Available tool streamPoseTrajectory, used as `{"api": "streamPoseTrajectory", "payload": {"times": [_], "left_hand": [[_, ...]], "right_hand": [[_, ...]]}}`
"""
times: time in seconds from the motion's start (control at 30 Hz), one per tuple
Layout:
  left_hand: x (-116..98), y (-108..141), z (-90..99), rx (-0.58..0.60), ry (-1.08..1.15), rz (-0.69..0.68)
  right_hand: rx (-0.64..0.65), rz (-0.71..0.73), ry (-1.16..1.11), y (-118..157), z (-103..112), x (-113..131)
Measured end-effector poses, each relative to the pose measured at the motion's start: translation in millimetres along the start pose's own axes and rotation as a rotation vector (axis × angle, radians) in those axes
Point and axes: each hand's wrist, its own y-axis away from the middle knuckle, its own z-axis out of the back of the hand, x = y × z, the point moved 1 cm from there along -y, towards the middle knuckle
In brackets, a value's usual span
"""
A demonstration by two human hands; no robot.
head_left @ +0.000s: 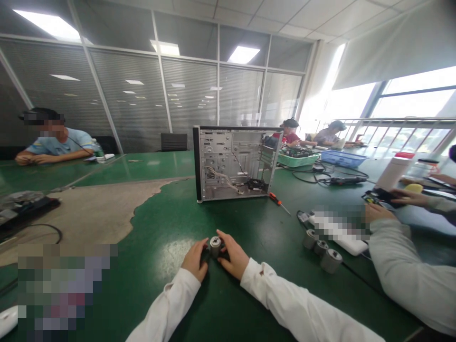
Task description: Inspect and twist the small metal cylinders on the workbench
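A small grey metal cylinder [215,248] with a slotted, pale top stands upright on the green table in front of me. My left hand [195,260] is at its left side, thumb and fingers apart and curved toward it. On the other side, my right hand [234,255] has its index finger stretched past the cylinder's top and its thumb apart below. Its fingertips are at or against the cylinder's side; firm contact cannot be made out. Farther back is an opened computer case [235,164] with loose cables and a fan inside. An orange-handled screwdriver [275,198] lies beside it.
Several similar cylinders [331,261] stand at the right near a white power strip [342,235]. A co-worker's hands [381,211] handle a small part there. Beyond are a green basket [298,160] and blue basket [344,159]. A torn brown patch [96,209] covers the left tabletop.
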Motion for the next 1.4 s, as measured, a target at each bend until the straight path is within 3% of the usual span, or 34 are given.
{"api": "streamPoseTrajectory", "payload": {"times": [0.2,0.53,0.83,0.97,1.23,1.4], "left_hand": [[-1,-1,0.4,0.053,-0.063,-0.049],[-1,-1,-2.6,0.044,-0.101,-0.024],[-8,1,0.5,0.057,-0.149,-0.037],[-13,2,1.0,0.058,-0.117,-0.078],[-28,3,5.5,0.046,-0.104,-0.111],[-32,3,3.7,0.070,-0.121,-0.178]], "right_hand": [[0.006,0.025,0.005,3,1,-2],[0.055,0.084,0.108,3,8,8],[0.009,0.017,0.101,0,6,3],[-0.052,-0.108,-0.128,-1,4,-4],[-0.134,-0.374,-0.945,-7,1,-19],[-0.071,-0.639,-1.317,-7,4,-22]]}}
